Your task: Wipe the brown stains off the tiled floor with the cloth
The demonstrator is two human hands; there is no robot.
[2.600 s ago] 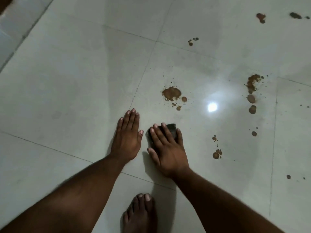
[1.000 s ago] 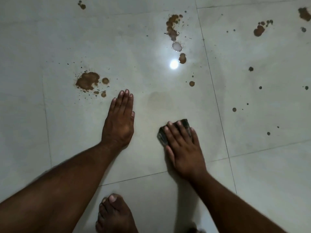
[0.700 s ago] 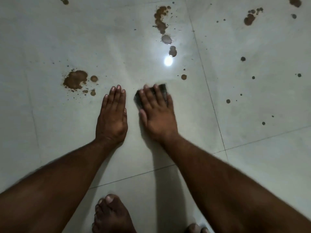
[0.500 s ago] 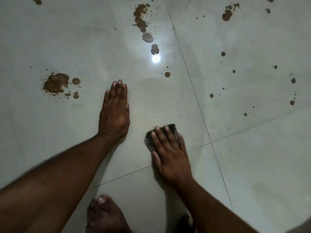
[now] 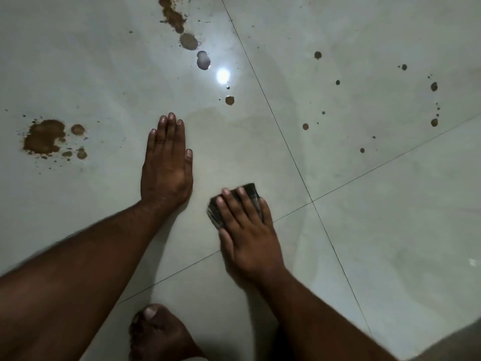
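Observation:
My right hand [image 5: 247,230] lies flat on a small dark folded cloth [image 5: 250,190] and presses it onto the pale tiled floor [image 5: 390,230]. Only the cloth's far and left edges show past my fingers. My left hand [image 5: 166,162] rests flat on the floor to the left of it, fingers straight and together. A large brown stain [image 5: 43,136] with small satellite drops lies at the far left. A chain of brown blotches [image 5: 177,19] runs down from the top centre to a small brown spot [image 5: 229,100]. Scattered brown dots [image 5: 305,126] mark the tile to the right.
Dark grout lines [image 5: 312,201] cross just right of the cloth. A bright lamp reflection [image 5: 223,75] glares on the tile beyond my hands. My bare foot [image 5: 158,332] stands at the bottom centre, between my forearms. A faint damp wiped patch [image 5: 226,126] spreads ahead of my left hand.
My right hand slid the cloth forward beside my left hand and then back toward me. The view has drifted right, so the stains sit further left. My left hand stayed planted.

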